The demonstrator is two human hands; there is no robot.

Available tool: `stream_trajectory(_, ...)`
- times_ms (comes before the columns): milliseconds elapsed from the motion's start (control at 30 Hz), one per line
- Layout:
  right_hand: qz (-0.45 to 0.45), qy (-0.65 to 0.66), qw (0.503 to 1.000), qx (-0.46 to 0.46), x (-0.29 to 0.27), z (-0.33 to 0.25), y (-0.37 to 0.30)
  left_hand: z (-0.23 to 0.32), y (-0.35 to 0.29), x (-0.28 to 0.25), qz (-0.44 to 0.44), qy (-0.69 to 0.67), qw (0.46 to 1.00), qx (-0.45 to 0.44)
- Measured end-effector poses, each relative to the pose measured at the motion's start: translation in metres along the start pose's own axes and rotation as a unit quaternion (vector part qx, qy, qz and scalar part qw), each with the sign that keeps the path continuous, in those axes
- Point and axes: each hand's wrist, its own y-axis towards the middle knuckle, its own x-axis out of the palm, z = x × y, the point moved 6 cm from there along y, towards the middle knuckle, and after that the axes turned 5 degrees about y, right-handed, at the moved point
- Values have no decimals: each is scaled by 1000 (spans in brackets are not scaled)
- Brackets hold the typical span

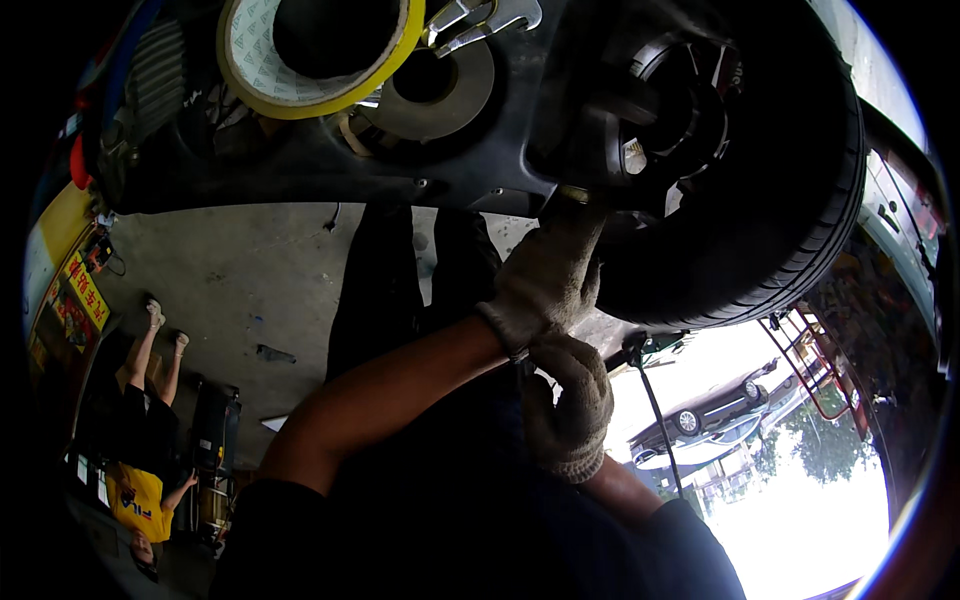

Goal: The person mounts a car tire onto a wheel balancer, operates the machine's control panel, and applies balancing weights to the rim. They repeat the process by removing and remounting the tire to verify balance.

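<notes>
Both of my hands wear off-white knit work gloves. My left hand (548,268) points up beside the black tyre (790,235), its fingers stretched out and their tips in shadow by the tray's edge; I see no tool in it. My right hand (574,410) is just below, its fingers curled and pinched at the cuff (512,345) of the left glove. The tyre sits on a dark wheel rim (655,65). Left of it is a black tray (300,185) with a yellow-edged tape roll (240,60), a grey roll (465,100) and a metal wrench-like tool (500,22).
Below the tray lies the grey concrete floor (270,260). A person in a yellow shirt (140,500) is at the left, beside a dark upright machine (213,430). At the right are a red metal frame (820,365) and a parked dark car (700,410) outside.
</notes>
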Motion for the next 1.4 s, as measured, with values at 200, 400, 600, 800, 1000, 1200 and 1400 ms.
stream_trajectory(200,10,-6,999,-30,-10,-3,3,15,1,-6,24,-10,1000,2)
stream_trajectory(400,-16,39,998,-42,-16,8,-10,21,6,5,-21,-13,999,-23)
stream_trajectory(600,-3,27,999,-23,-22,15,-9,15,0,5,28,-45,999,11)
stream_trajectory(800,13,23,999,-18,-31,25,-12,19,5,11,21,-33,999,7)
stream_trajectory(1000,25,39,999,-14,-31,25,-9,19,5,15,35,-17,999,21)
stream_trajectory(1200,18,45,999,-4,-30,30,-11,21,5,12,31,-21,999,13)
stream_trajectory(1400,21,48,999,2,-27,31,-14,15,-1,6,60,-34,997,35)
